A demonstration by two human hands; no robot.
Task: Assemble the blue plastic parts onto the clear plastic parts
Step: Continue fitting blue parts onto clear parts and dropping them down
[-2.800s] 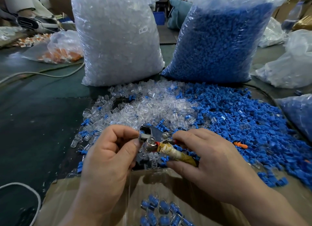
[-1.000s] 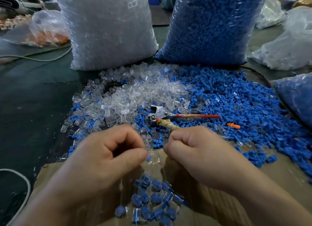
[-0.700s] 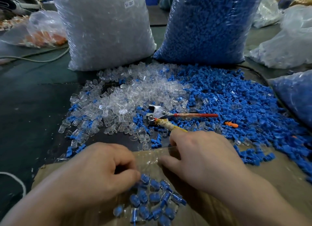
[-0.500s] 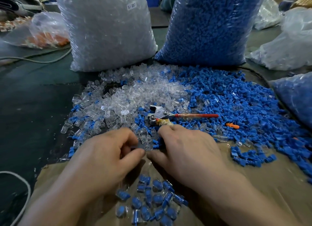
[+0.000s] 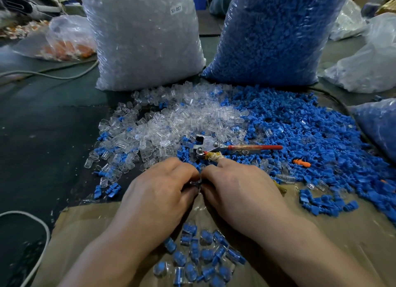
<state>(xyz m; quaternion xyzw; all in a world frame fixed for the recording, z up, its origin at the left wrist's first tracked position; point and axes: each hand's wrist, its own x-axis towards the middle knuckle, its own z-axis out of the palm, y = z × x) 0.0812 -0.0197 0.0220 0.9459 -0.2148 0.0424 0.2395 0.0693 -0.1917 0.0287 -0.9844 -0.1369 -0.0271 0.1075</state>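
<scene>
My left hand (image 5: 162, 192) and my right hand (image 5: 240, 188) meet fingertip to fingertip at the near edge of the loose parts. Between the curled fingers they pinch a small clear part (image 5: 196, 182), mostly hidden; any blue piece with it is hidden. Ahead lies a heap of clear parts (image 5: 182, 119), with a wide spread of blue parts (image 5: 300, 132) to its right. Several assembled blue-in-clear pieces (image 5: 199, 256) lie in the cardboard box (image 5: 85, 222) under my wrists.
Pliers (image 5: 205, 147) with a red handle lie just beyond my fingers. A big bag of clear parts (image 5: 141, 40) and a big bag of blue parts (image 5: 274, 33) stand behind the piles. An orange piece (image 5: 301, 162) lies on the right, a white cable (image 5: 32, 222) at the left.
My left hand dropped low over the box of assembled pieces. Both hands then moved forward to the pile's near edge and closed together fingertip to fingertip.
</scene>
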